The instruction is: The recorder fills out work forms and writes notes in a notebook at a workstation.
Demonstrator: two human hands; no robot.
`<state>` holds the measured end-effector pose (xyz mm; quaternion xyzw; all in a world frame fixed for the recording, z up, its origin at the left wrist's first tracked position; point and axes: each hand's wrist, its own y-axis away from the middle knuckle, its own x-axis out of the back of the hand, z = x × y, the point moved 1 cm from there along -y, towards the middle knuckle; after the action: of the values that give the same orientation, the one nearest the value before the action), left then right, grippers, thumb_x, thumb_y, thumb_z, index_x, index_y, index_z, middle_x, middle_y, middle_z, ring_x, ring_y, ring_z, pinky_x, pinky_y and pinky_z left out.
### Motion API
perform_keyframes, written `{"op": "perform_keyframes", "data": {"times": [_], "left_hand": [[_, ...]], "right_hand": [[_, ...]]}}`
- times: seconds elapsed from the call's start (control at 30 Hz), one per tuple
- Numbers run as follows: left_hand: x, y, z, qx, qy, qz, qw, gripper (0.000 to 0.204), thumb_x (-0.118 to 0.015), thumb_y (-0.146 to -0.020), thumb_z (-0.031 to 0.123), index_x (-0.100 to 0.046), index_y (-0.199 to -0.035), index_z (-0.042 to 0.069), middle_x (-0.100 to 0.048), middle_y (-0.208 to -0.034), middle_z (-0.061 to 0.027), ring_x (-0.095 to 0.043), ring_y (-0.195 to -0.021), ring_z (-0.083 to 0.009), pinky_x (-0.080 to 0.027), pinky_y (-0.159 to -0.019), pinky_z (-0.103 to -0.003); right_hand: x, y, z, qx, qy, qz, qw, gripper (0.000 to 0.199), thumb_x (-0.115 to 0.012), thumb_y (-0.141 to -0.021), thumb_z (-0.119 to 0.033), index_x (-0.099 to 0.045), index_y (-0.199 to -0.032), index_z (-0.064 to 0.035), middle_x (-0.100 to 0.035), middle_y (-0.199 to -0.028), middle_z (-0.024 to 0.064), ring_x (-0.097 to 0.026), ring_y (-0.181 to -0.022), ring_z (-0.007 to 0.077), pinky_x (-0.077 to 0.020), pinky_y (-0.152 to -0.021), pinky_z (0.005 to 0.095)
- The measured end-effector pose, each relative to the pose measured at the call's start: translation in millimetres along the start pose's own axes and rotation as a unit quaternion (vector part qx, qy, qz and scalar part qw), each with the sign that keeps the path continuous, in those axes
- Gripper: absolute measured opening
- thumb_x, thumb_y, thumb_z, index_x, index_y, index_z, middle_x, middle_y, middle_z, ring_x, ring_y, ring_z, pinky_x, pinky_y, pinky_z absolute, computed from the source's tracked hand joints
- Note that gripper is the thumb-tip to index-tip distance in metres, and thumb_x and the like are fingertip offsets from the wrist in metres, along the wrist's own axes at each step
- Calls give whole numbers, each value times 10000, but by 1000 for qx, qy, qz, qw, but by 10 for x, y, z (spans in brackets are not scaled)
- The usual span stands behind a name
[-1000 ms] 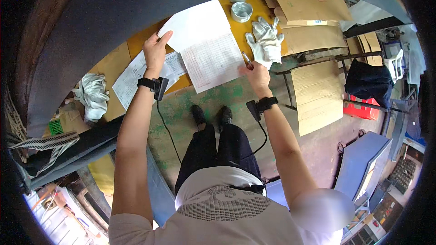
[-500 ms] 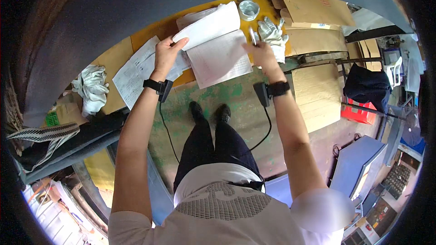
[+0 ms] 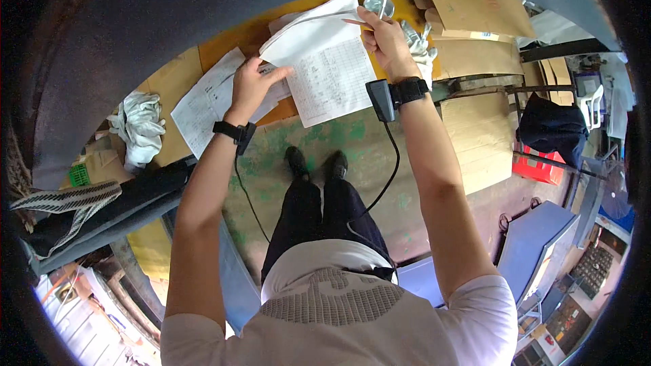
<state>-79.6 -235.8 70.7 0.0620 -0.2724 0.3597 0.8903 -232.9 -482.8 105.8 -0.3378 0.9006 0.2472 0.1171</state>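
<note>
A stack of papers (image 3: 332, 81) with a handwritten table on its top sheet lies at the table's edge, its upper pages (image 3: 312, 30) folded back. My left hand (image 3: 252, 88) is at the stack's left side, open, with thumb stretched over the sheet and fingers near the folded pages. My right hand (image 3: 388, 44) is closed around a slim pen (image 3: 384, 1) above the stack's right edge. Beside that hand are a clear round dish (image 3: 373, 4) and white work gloves (image 3: 424, 54), partly hidden by it. More written sheets (image 3: 203, 105) lie left of my left hand.
Another crumpled pair of white gloves (image 3: 139, 129) lies at the left. Flattened cardboard (image 3: 475, 10) rests at the far right. A dark cloth (image 3: 550, 125) hangs over a rail above a red crate (image 3: 539, 168). Cables run from both wrist-worn devices.
My right hand has moved up, and the pen now stands upright in it. My left hand has loosened from the folded pages, its thumb now over the written sheet. The turned pages sit lower.
</note>
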Motion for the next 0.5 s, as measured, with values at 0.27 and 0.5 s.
{"op": "perform_keyframes", "data": {"times": [0.27,0.5], "left_hand": [[-37,-528,-370,102,-30,18,994,421,-728,-816,417,-742,-927,11,-742,-837,-127,-695,-737,-250,-504,-673,-354],[-68,-929,-219,141,-115,41,983,374,-712,-828,406,-734,-878,36,-735,-880,-115,-679,-818,-264,-485,-746,-391]], "right_hand": [[164,63,132,24,222,23,975,368,-671,-908,-356,-663,-925,12,-667,-764,65,-459,-507,109,-422,-483,291],[908,455,790,128,647,143,738,286,-700,-825,-327,-676,-911,-56,-681,-867,200,-663,-870,392,-523,-754,487]]}}
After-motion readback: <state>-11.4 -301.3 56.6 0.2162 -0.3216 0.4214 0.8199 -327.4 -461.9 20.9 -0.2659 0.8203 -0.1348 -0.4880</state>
